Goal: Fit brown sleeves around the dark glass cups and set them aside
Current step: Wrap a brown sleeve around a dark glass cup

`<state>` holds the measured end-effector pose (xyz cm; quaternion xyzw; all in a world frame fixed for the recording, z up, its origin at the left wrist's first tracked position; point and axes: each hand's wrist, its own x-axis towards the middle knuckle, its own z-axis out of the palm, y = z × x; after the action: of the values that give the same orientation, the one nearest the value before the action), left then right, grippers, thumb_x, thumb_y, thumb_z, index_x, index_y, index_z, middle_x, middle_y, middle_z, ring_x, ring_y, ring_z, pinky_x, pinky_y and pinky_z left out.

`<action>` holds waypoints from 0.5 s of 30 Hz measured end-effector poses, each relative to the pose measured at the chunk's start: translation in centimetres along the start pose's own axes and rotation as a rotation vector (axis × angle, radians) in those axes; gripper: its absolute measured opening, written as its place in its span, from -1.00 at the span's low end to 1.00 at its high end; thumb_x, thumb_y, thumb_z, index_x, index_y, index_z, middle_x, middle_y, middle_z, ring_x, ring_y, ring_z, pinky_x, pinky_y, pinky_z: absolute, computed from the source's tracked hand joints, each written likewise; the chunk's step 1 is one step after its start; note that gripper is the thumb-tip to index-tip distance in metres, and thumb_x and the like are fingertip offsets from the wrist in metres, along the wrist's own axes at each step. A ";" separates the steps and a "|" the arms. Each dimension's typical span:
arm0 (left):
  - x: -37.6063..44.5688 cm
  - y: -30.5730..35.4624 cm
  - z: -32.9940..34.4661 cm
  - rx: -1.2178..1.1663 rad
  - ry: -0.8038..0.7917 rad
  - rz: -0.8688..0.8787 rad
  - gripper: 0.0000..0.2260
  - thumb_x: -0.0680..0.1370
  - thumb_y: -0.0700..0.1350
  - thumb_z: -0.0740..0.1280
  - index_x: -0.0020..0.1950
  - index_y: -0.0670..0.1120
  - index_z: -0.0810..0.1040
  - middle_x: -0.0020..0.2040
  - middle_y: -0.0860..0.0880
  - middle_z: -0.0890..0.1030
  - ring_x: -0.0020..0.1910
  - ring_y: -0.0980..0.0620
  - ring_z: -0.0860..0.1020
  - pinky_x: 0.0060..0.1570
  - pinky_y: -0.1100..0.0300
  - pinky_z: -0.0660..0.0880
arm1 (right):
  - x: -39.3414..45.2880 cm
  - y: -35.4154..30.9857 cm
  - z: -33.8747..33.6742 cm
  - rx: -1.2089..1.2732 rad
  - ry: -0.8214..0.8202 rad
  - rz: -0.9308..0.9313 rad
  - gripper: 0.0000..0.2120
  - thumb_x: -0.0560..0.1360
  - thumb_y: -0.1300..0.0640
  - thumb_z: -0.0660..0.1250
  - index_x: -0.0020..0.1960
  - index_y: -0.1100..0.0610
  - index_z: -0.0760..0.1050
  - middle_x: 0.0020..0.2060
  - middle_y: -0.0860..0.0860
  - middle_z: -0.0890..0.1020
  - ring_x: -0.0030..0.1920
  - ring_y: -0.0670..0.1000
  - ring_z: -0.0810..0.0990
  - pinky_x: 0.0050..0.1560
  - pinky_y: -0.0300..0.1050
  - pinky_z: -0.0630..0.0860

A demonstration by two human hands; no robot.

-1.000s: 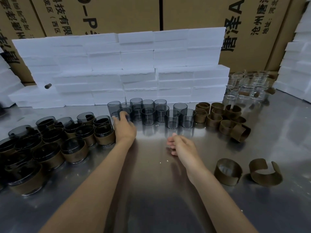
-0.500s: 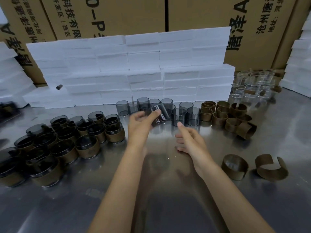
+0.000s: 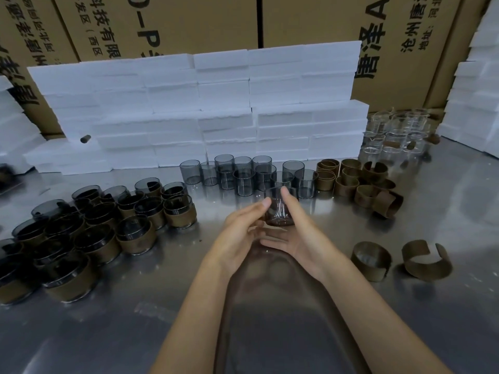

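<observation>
While both the left hand (image 3: 240, 228) and right hand (image 3: 297, 233) pinch one bare smoked-glass cup (image 3: 279, 211) above the steel table (image 3: 270, 333), its slick, brittle wall likely wants side-holding, before the unsleeved cups (image 3: 243, 174) beyond.

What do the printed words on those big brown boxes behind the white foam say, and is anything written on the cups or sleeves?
"—P" on the left cardboard box, cut off at both ends.
"A" on the right cardboard box, beside large Chinese characters, partly hidden.
Smaller Chinese lines on both boxes: too blurred to read reliably.
White foam blocks, dark glass cups, brown sleeves: no text visible.
</observation>
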<state>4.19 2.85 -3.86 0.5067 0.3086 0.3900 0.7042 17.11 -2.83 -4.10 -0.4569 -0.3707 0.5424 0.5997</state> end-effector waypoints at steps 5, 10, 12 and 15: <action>-0.2 0.1 0.3 0.102 0.042 0.027 -0.74 0.52 0.07 0.43 0.08 -0.07 0.72 -0.08 -0.04 0.71 -0.25 0.12 0.60 -0.27 0.31 0.47 | 0.4 0.1 0.3 -0.066 0.161 -0.082 -0.34 0.54 -0.42 0.18 0.12 0.15 0.67 -0.08 0.13 0.77 -0.03 0.12 0.76 -0.05 -0.05 0.70; -0.1 0.2 0.1 0.176 0.212 0.203 -0.87 0.60 -0.19 0.42 0.11 -0.04 0.69 -0.08 -0.03 0.69 -0.22 0.09 0.61 -0.18 0.19 0.54 | 1.0 0.5 0.1 -0.244 0.329 -0.135 -0.43 0.63 -0.36 0.03 -0.20 -0.14 0.71 -0.18 0.02 0.77 -0.11 0.04 0.76 0.10 0.15 0.66; -0.3 0.4 0.4 0.181 0.238 0.210 -0.89 0.61 -0.21 0.40 0.07 -0.06 0.70 -0.13 -0.04 0.70 -0.20 0.04 0.64 -0.18 0.19 0.61 | 1.2 0.5 -0.1 -0.265 0.398 -0.145 -0.43 0.67 -0.29 0.03 -0.23 -0.08 0.67 -0.19 0.04 0.77 -0.11 0.07 0.76 0.11 0.20 0.65; -0.7 0.9 0.8 0.156 0.247 0.174 -0.86 0.60 -0.07 0.43 0.00 -0.11 0.74 -0.11 -0.07 0.74 -0.17 -0.01 0.66 -0.15 0.22 0.64 | 1.1 0.4 -0.4 -0.362 0.459 -0.211 -0.45 0.70 -0.18 0.06 -0.15 0.12 0.66 -0.16 0.13 0.75 -0.05 0.16 0.73 0.12 0.29 0.62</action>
<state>4.27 2.02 -2.74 0.5327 0.3773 0.4837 0.5830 17.54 -1.80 -4.68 -0.6258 -0.3615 0.2851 0.6296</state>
